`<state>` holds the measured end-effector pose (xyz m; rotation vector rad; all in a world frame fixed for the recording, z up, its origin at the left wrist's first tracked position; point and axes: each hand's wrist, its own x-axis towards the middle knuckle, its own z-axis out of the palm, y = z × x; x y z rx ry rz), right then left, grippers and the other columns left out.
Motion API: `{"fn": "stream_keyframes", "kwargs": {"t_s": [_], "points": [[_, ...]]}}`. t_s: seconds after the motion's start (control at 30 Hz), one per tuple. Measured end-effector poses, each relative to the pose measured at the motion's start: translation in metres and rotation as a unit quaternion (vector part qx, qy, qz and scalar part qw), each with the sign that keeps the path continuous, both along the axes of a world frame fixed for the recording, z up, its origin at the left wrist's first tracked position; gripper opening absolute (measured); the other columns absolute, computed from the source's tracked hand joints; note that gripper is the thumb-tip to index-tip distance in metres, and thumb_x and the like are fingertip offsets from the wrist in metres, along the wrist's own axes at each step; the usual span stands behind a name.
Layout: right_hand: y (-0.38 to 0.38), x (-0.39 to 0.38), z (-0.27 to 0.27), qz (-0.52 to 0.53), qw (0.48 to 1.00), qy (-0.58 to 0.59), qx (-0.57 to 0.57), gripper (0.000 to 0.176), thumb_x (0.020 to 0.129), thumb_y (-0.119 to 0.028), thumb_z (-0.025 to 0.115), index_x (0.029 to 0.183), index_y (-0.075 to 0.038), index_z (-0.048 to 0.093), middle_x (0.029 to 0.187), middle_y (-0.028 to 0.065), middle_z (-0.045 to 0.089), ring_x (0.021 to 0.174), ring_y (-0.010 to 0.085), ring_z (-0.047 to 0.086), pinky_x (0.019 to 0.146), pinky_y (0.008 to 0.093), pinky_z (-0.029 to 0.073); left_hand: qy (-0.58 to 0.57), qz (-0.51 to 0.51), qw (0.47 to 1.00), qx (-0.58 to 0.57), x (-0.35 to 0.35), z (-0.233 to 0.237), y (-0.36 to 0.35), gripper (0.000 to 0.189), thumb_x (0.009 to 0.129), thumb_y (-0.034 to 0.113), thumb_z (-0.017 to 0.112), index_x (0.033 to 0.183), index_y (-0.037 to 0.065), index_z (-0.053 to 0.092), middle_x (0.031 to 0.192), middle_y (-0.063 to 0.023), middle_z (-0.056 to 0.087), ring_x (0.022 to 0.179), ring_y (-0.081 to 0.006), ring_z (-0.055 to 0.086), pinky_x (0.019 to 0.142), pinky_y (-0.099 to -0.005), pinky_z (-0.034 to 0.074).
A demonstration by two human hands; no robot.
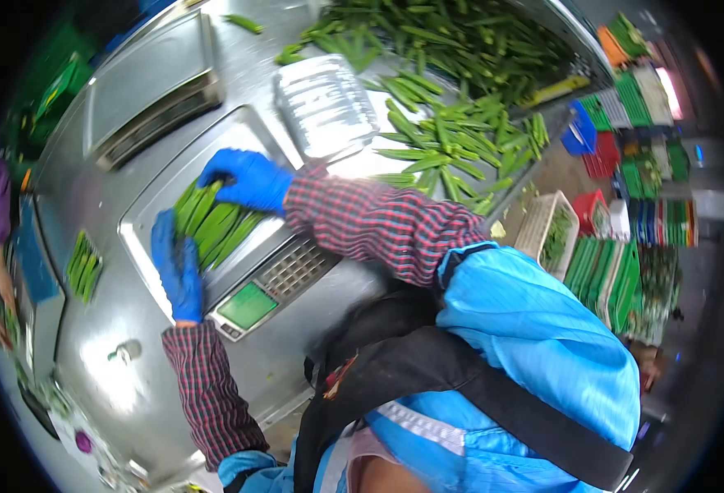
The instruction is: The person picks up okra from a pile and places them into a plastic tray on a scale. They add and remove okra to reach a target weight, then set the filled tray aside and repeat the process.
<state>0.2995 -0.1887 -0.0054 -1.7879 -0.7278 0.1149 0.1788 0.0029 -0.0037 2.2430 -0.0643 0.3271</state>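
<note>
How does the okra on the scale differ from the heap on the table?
The weighed okra lies side by side in one bunch; the okra heap sprawls crisscross. The bunch is small, touched by the left hand and right hand; the heap is far larger, untouched. Both are green pods.

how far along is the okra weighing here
Done, it seems: one small batch of okra lies set aside at the left of the table. In hand: the left hand and right hand cup a bunch of okra on the scale. Left: a large loose okra pile and a stack of clear trays beyond.
</note>
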Motion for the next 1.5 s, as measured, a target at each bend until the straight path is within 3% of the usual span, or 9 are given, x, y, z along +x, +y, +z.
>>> {"fn": "stream_keyframes", "kwargs": {"t_s": [0.17,0.37,0.6,0.73,0.87,1.07,1.27,1.37,1.5], "points": [[0.007,-0.015,-0.027,-0.150,0.982,-0.104,0.044,0.042,0.074,-0.020,0.066,0.114,-0.007,0.058,0.110,0.0139,0.058,0.107,0.0311,0.054,0.095,0.0398,0.042,-0.010,0.038,0.997,0.068,0.005,-0.012,-0.003,0.052,0.096,0.024,0.048,0.141,0.002,0.034,0.146,-0.0151,0.034,0.137,-0.0291,0.028,0.113,-0.0406,0.017],[0.003,-0.026,-0.011,-0.073,0.969,-0.116,-0.204,0.057,0.083,-0.041,0.061,0.128,-0.009,0.049,0.130,0.0149,0.050,0.125,0.0344,0.043,0.107,0.0417,0.031,0.000,-0.011,0.983,0.185,0.012,-0.005,-0.011,0.055,0.096,0.029,0.046,0.140,-0.001,0.033,0.144,-0.0167,0.036,0.136,-0.0309,0.029,0.113,-0.0417,0.016],[-0.154,0.013,-0.048,-0.249,0.927,0.097,0.262,0.034,0.078,-0.009,0.066,0.111,-0.011,0.061,0.106,0.0068,0.060,0.102,0.0226,0.056,0.085,0.0367,0.046,-0.050,0.084,0.992,0.083,-0.010,0.010,0.001,0.050,0.095,0.023,0.049,0.138,0.000,0.038,0.142,-0.0145,0.040,0.134,-0.0276,0.034,0.112,-0.0397,0.021],[-0.302,0.064,-0.094,-0.505,0.837,0.000,-0.213,0.029,0.078,-0.015,0.061,0.106,-0.010,0.066,0.096,0.0160,0.066,0.093,0.0297,0.063,0.085,0.0403,0.048,-0.045,0.138,0.989,0.029,-0.033,0.016,-0.001,0.040,0.093,0.010,0.050,0.132,0.003,0.047,0.137,-0.0121,0.046,0.130,-0.0244,0.039,0.109,-0.0375,0.028],[-0.334,0.102,-0.116,-0.354,0.842,-0.188,-0.362,0.037,0.075,-0.009,0.054,0.112,-0.006,0.060,0.104,0.0230,0.060,0.096,0.0410,0.057,0.085,0.0475,0.047,-0.028,0.169,0.984,0.049,-0.042,0.019,0.006,0.036,0.089,0.002,0.053,0.125,0.006,0.055,0.133,-0.0100,0.050,0.125,-0.0231,0.044,0.104,-0.0363,0.033],[-0.313,0.110,-0.085,-0.273,0.736,-0.001,-0.620,0.049,0.079,-0.035,0.064,0.119,-0.009,0.056,0.111,0.0199,0.061,0.102,0.0370,0.059,0.089,0.0448,0.046,-0.071,0.210,0.975,-0.018,-0.065,0.026,0.013,0.035,0.084,0.000,0.060,0.118,0.009,0.060,0.128,-0.0093,0.053,0.119,-0.0213,0.050,0.098,-0.0333,0.041],[-0.370,0.127,-0.156,-0.412,0.787,-0.010,-0.459,0.046,0.083,-0.029,0.059,0.124,-0.008,0.050,0.111,0.0181,0.063,0.092,0.0290,0.064,0.079,0.0395,0.049,-0.065,0.234,0.969,-0.052,-0.090,0.021,0.013,0.034,0.085,0.001,0.060,0.118,0.011,0.061,0.128,-0.0082,0.054,0.118,-0.0188,0.051,0.096,-0.0310,0.042],[-0.350,0.100,-0.113,-0.350,0.914,0.185,-0.091,0.047,0.085,-0.015,0.055,0.129,-0.003,0.045,0.102,0.0130,0.065,0.075,0.0203,0.064,0.068,0.0317,0.051,-0.077,0.228,0.968,-0.069,-0.101,0.012,0.015,0.032,0.087,0.002,0.058,0.118,0.011,0.060,0.127,-0.0072,0.055,0.117,-0.0164,0.051,0.094,-0.0286,0.041],[-0.243,0.044,-0.013,-0.206,0.967,0.143,-0.053,0.037,0.086,-0.012,0.060,0.122,-0.004,0.052,0.095,0.0058,0.066,0.077,0.0109,0.059,0.069,0.0246,0.045,-0.071,0.232,0.964,-0.110,-0.107,0.005,0.015,0.030,0.086,0.000,0.058,0.115,0.009,0.062,0.125,-0.0066,0.056,0.114,-0.0157,0.053,0.094,-0.0282,0.042]]}}
